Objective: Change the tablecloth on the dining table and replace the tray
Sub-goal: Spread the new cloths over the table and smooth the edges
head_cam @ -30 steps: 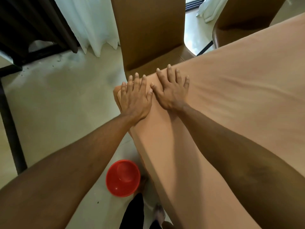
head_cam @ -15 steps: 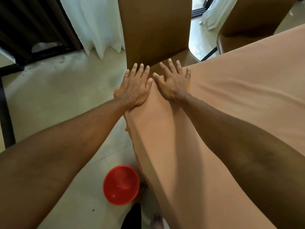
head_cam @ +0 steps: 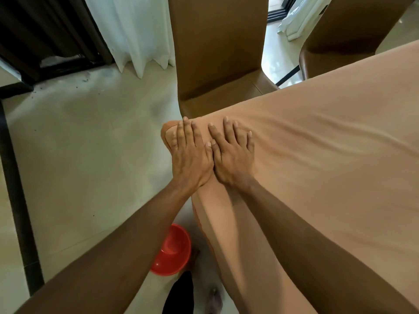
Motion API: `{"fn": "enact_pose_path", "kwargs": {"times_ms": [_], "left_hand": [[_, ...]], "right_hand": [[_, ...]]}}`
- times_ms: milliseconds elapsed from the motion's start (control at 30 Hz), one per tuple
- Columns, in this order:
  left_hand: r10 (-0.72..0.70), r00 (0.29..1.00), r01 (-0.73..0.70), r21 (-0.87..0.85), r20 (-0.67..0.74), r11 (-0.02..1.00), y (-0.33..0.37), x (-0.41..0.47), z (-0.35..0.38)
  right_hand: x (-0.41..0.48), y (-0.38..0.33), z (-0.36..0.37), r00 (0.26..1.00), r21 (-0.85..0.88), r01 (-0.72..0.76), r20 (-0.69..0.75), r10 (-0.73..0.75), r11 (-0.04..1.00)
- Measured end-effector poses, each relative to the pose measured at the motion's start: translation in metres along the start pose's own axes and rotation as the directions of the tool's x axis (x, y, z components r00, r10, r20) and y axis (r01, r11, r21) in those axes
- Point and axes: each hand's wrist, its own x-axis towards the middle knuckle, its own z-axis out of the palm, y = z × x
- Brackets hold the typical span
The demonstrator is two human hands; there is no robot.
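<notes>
A peach tablecloth [head_cam: 322, 159] covers the dining table and fills the right half of the view, with soft wrinkles running right from the corner. My left hand [head_cam: 190, 155] lies flat on the table's near-left corner, fingers spread over the cloth where it wraps the corner. My right hand [head_cam: 233, 155] lies flat beside it, thumb touching the left hand. Both palms press on the cloth and hold nothing. No tray is in view.
A brown chair [head_cam: 217, 53] stands just behind the corner, and a second chair [head_cam: 344, 30] at the top right. A red plastic bowl [head_cam: 172, 250] sits on the floor by the table's left side. White curtain [head_cam: 133, 30] and a dark frame at the back left.
Both hands drew back from the far edge of the corner toward me and now lie closer together, flat on the cloth. The view shifted slightly.
</notes>
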Motion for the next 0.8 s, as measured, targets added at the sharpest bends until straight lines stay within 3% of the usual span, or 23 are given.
{"fn": "enact_pose_path", "kwargs": {"times_ms": [400,567,667,733,800], "left_hand": [[0.122,0.984,-0.127,0.033,0.129,0.991,-0.026,0.063,-0.023],[0.158,0.968,-0.151,-0.050,0.196,0.987,-0.033,0.075,-0.028],[0.172,0.960,-0.164,-0.058,0.219,0.985,-0.037,0.080,-0.031],[0.184,0.960,-0.180,-0.040,0.213,0.983,-0.035,0.081,-0.033],[0.180,0.970,-0.185,0.016,0.165,0.983,-0.034,0.078,-0.035]], "right_hand": [[0.051,-0.017,-0.012,0.998,0.029,-0.038,0.055,0.037,0.999],[0.065,-0.020,-0.014,0.993,0.036,-0.061,0.098,0.058,0.997],[0.068,-0.018,-0.022,0.993,0.150,-0.013,0.122,-0.005,0.989],[0.057,-0.004,-0.036,0.998,0.305,0.013,0.052,-0.030,0.952],[0.037,0.024,-0.044,0.996,0.329,-0.019,-0.072,0.045,0.944]]}}
